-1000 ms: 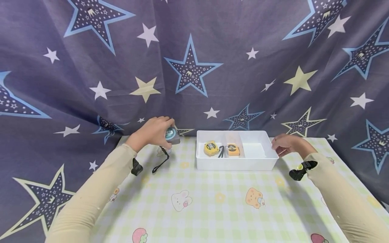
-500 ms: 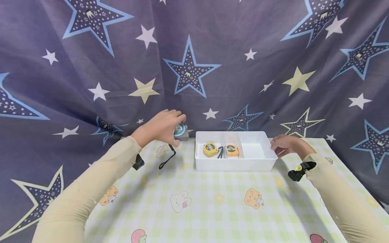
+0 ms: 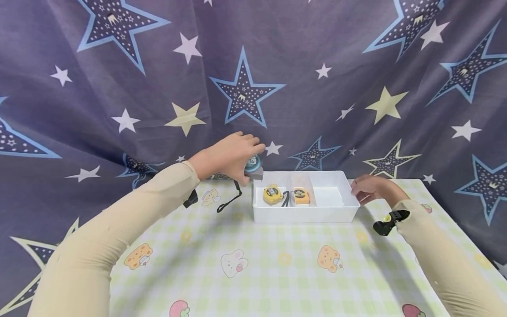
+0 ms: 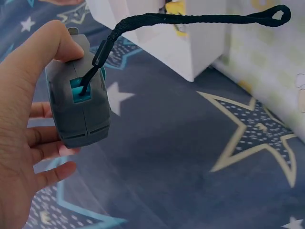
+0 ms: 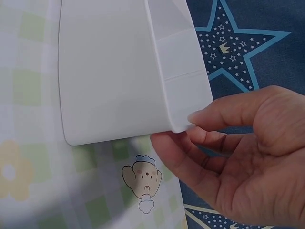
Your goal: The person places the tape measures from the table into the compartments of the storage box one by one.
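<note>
My left hand (image 3: 229, 155) grips a grey and teal tape measure (image 3: 252, 164), held up at the back left corner of a white divided box (image 3: 303, 215). From the tape measure trails a black wrist strap (image 4: 190, 19). Thumb and fingers lie on either side of its case in the left wrist view. Inside the box, a yellow tape measure (image 3: 272, 194) lies in the left compartment and an orange tape measure (image 3: 301, 196) in the middle one. My right hand (image 3: 374, 188) pinches the box's right end between thumb and fingers, at a corner of the rim in the right wrist view.
A green and white checked cloth (image 3: 277, 273) with cartoon prints covers the table. Close behind the box hangs a dark star-patterned curtain (image 3: 301, 105). A black strap (image 3: 286, 199) lies beside the yellow tape measure. The box's right compartment (image 3: 328, 196) shows its bare white floor.
My left hand has carried the grey and teal tape measure to the right and upward, to the box's left end. The right hand stays at the box's right end.
</note>
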Demonstrator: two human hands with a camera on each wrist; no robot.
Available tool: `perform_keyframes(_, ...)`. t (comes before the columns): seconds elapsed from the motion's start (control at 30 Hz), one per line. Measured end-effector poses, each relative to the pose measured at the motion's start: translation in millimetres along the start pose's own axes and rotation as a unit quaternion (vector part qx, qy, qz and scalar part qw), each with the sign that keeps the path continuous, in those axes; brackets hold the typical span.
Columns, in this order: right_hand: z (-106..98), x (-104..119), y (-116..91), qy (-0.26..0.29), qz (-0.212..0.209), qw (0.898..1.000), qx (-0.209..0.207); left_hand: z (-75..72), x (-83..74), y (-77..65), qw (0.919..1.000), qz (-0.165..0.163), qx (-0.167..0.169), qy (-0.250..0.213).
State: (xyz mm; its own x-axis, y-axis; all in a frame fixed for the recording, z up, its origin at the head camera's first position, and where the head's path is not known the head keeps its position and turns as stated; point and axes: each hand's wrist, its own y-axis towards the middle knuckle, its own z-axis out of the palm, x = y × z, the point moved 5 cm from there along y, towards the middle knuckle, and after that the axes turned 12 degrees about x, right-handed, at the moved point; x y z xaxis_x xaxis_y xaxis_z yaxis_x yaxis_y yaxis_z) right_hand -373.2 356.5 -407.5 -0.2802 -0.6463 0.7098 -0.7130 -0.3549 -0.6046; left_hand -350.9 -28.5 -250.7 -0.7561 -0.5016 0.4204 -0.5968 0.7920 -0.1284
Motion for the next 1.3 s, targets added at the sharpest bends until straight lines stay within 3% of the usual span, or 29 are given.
perform_keyframes(0.13, -1, 2, 0, -0.005, -0.001, 1.000, -0.005, -16.8, -9.0, 14.2, 0.9998, 0.012, 0.015, 0.006)
perform_keyframes(0.4, 0, 3, 0, -0.007, -0.004, 1.000, -0.008, -43.2, -30.7, 48.3, 0.9985, 0.053, 0.006, 0.008)
perform_keyframes(0.73, 1, 5, 2, -0.004, -0.005, 1.000, -0.013, -66.6, -48.9, 92.1, 0.9981, 0.061, -0.011, 0.008)
perform_keyframes(1.3, 1, 0, -2, 0.003, 0.007, 1.000, -0.005, -99.0, -76.1, 145.9, 0.9926, 0.031, -0.116, -0.020)
